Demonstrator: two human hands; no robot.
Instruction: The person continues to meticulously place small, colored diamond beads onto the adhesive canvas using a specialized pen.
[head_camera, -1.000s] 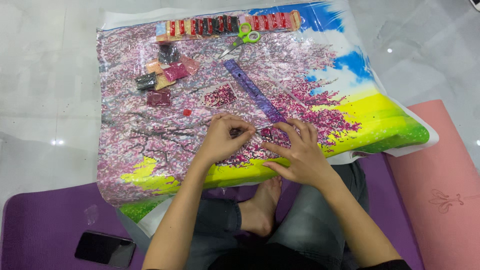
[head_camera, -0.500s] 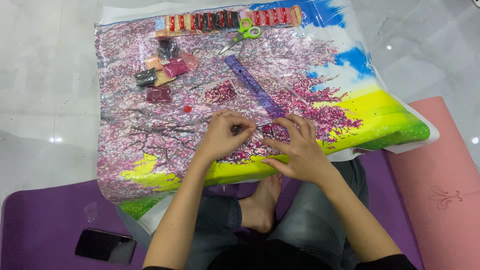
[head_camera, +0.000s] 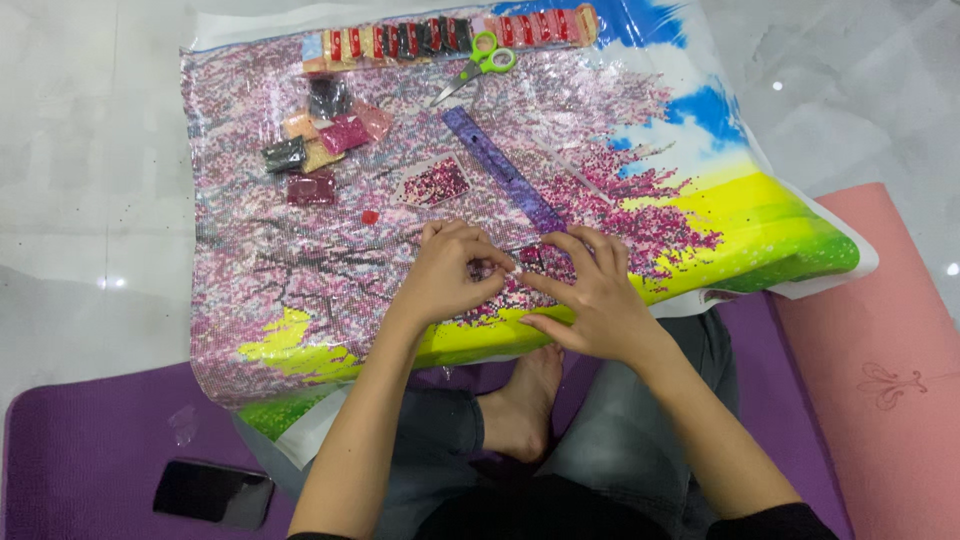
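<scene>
Glittery pink-tree canvas (head_camera: 300, 290) draped over a surface, near edge hidden by forearms. Left hand (head_camera: 450, 275) and right hand (head_camera: 590, 300) meeting at canvas middle, fingers (head_camera: 495, 265) pinched together on something too small to identify. Purple ruler (head_camera: 500, 165) just beyond.

The diamond-painting canvas (head_camera: 300, 300) lies flat before me, pink blossom trees over yellow and green ground, blue sky at the far right. Its near edge drapes over my lap. Something tiny sits pinched at its near middle, too small to identify, maybe a bead.
</scene>
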